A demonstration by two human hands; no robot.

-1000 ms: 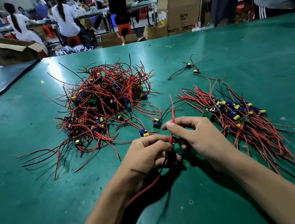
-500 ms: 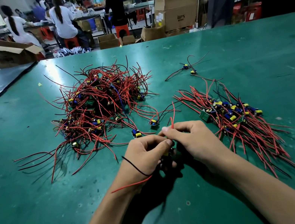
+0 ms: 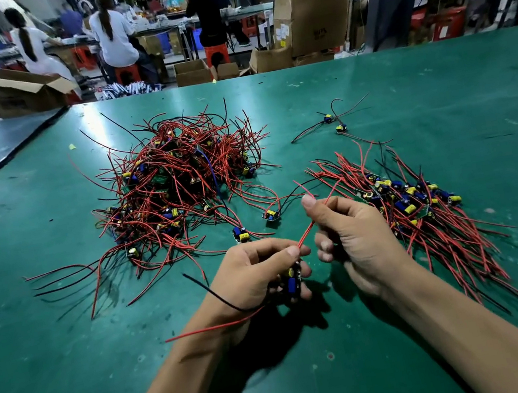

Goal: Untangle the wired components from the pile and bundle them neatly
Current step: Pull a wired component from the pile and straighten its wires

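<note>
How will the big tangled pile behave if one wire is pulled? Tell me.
Likely floppy: the tangled pile is thin wires curving loosely. Probably drags neighbours along, since wires interlace. Small boards suggest it is light.

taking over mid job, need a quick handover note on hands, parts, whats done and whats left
Left hand grips one wired component. Right hand pinches its red wire, drawn straight between the hands.
On the green table: tangled pile ahead left, aligned bundle ahead right, two loose components beyond it.
Done: bundle started.
Left: add the held piece, then work through the pile, which looks mostly untouched.
</note>
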